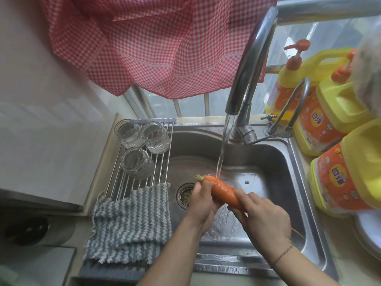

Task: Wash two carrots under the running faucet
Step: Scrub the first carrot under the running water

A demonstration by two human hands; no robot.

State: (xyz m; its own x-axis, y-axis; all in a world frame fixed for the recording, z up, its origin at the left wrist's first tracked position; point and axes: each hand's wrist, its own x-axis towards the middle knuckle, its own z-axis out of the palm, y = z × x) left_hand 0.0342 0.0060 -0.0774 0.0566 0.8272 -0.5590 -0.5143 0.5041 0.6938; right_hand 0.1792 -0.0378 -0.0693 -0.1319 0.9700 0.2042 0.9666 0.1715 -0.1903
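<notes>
One bright orange carrot (pixel 223 194), wet and glossy with a short green stub at its thick end, is held over the steel sink (pixel 268 162) right under the stream of water (pixel 223 145) from the faucet (pixel 250 65). The left hand (pixel 203 205) curls around its thick end from below; the right hand (pixel 262 218) grips the narrow end, fingers wrapped over it. Three glass jars (pixel 137 163) sit on the drying rack (pixel 162 139) beside a striped cloth (pixel 132 221), and three yellow soap bottles (pixel 338 114) stand at the right.
</notes>
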